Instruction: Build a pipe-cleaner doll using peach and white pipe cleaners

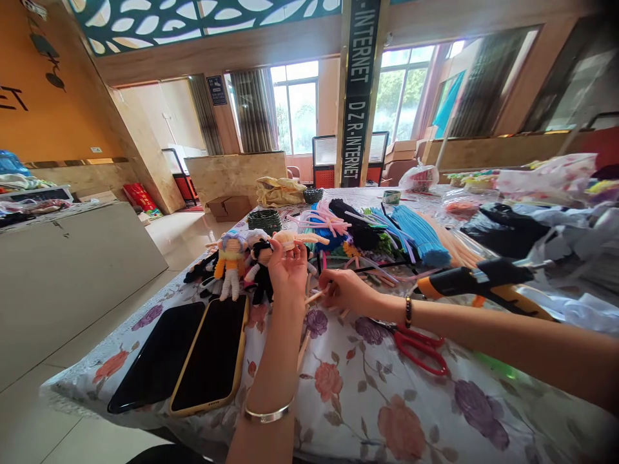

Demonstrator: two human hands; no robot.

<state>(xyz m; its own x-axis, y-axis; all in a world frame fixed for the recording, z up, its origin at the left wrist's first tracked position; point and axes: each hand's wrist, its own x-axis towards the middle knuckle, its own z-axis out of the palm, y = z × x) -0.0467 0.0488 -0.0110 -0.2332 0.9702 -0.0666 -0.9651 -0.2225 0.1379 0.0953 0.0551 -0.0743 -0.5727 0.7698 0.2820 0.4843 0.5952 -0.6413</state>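
Note:
My left hand (pixel 289 267) is raised above the table, its fingers closed around a peach pipe-cleaner piece (pixel 290 240) with a strand sticking out to the right. Just right of it, my right hand (pixel 349 291) pinches a thin peach pipe cleaner (pixel 314 298) whose end points left. Beside my left hand stand pipe-cleaner dolls: one with lilac hair and a yellow top (pixel 230 265), and one with black hair and dark clothes (pixel 262 274). Red-handled scissors (pixel 420 348) lie below my right wrist, the blades partly hidden by my arm.
Two phones (pixel 157 354) (pixel 210 354) lie at the left edge of the flowered tablecloth (pixel 348 399). Beyond my hands are bundles of blue pipe cleaners (pixel 418 235) and mixed strands. A black and orange glue gun (pixel 483 281) lies behind my right forearm, near plastic bags (pixel 507 225).

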